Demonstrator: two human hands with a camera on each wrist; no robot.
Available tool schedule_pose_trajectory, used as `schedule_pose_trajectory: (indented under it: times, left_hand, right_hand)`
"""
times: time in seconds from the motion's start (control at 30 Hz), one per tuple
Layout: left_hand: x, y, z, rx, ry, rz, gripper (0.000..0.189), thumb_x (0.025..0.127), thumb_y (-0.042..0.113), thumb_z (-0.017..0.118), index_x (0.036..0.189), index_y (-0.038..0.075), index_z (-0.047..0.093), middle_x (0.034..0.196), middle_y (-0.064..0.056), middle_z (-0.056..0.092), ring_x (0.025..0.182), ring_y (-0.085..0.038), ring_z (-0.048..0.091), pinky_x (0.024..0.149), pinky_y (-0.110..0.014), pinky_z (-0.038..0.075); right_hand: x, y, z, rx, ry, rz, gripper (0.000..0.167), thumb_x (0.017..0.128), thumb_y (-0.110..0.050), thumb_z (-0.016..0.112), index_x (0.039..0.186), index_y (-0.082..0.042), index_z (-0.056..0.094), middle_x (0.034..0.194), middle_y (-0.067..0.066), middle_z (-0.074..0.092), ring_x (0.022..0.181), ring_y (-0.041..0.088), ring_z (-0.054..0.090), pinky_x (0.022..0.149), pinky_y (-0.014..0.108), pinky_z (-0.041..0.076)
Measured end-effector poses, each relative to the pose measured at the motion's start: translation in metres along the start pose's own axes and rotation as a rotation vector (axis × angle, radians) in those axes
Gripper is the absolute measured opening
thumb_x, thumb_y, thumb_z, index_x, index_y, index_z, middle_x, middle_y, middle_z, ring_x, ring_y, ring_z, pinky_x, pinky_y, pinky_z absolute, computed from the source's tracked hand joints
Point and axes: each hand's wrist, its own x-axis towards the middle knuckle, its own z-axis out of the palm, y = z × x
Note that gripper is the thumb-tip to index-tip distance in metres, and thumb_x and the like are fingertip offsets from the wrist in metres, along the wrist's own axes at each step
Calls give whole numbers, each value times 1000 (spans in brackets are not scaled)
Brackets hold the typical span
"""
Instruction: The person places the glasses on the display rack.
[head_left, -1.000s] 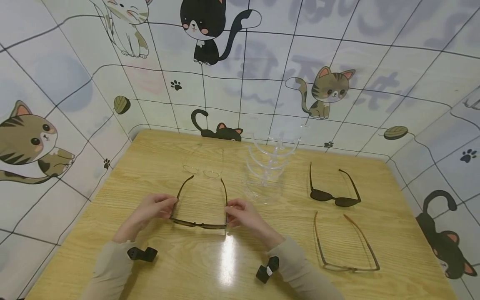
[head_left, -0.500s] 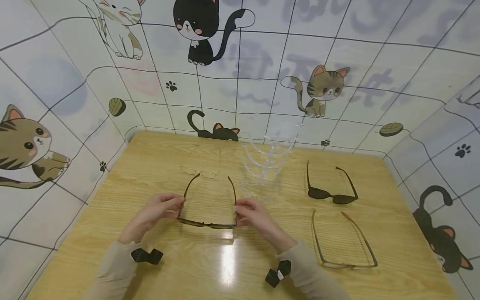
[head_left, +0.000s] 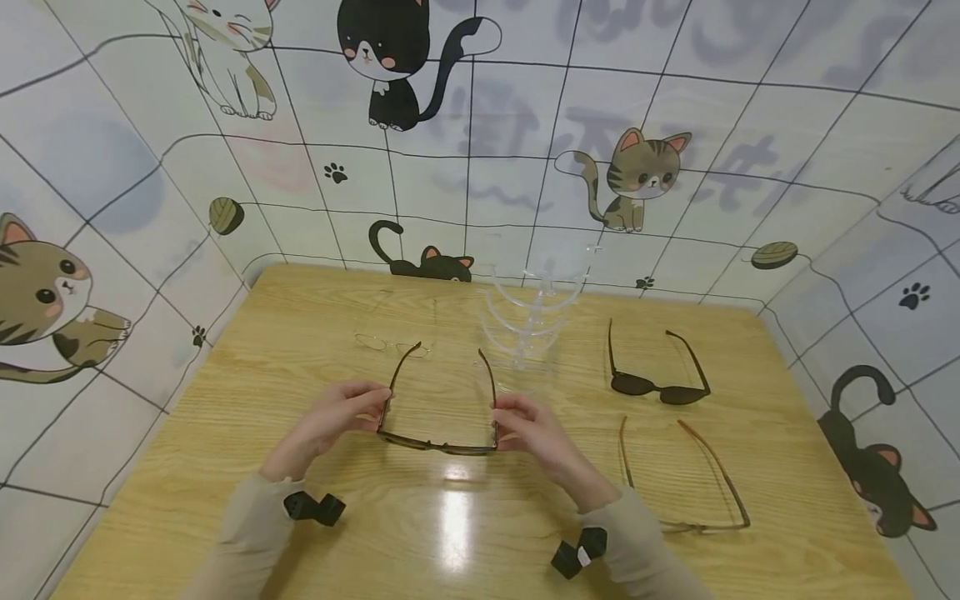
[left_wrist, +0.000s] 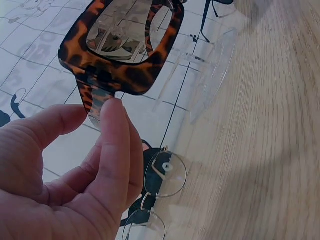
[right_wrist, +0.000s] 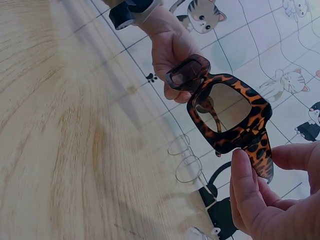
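Observation:
A pair of tortoiseshell sunglasses (head_left: 437, 445) is held above the table, its temples unfolded and pointing to the back. My left hand (head_left: 333, 421) pinches the left temple near the hinge between thumb and fingers. On the other side my right hand (head_left: 542, 440) pinches the right temple the same way. The brown mottled frame (left_wrist: 135, 77) and its tinted lens show close up in the left wrist view. In the right wrist view the sunglasses (right_wrist: 232, 135) hang tilted between both hands. Just beyond their temple tips stands a clear display rack (head_left: 525, 321) with several curved arms.
Thin wire-rimmed glasses (head_left: 371, 342) lie behind the held pair. To the right are black sunglasses (head_left: 658, 389) and, nearer, brown-templed glasses (head_left: 723, 471), partly covered by the right sleeve. Cat-patterned walls (head_left: 517, 192) enclose the wooden table (head_left: 225, 375).
Both hands have carried the tortoiseshell sunglasses to the right, toward the clear rack. Their temple tips now overlap the wire-rimmed glasses in the head view. The grip is unchanged.

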Motion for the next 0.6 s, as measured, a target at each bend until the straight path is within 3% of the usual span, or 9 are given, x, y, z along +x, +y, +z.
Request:
schedule_pose_trajectory:
  times: [0.37,0.6]
  left_hand:
    - [17,7,22,-28,-47,15,45,93,21,59,120,-14,52,85,-2,57,76,-13,57,68,-27,56]
    - [24,12,36,-60,-50,19,40,92,21,61,115,-11,56,83,-3,59,76,-14,58,66,-27,56]
  right_hand:
    - [-11,-4,-24,-48,63,-11,40,95,-12,55,123,15,45,92,8,60,79,12,57,70,29,55]
    - [-17,-5,-35,-51,106,-6,38,96,-11,53,124,13,45,97,7,59,82,13,57,73,33,55]
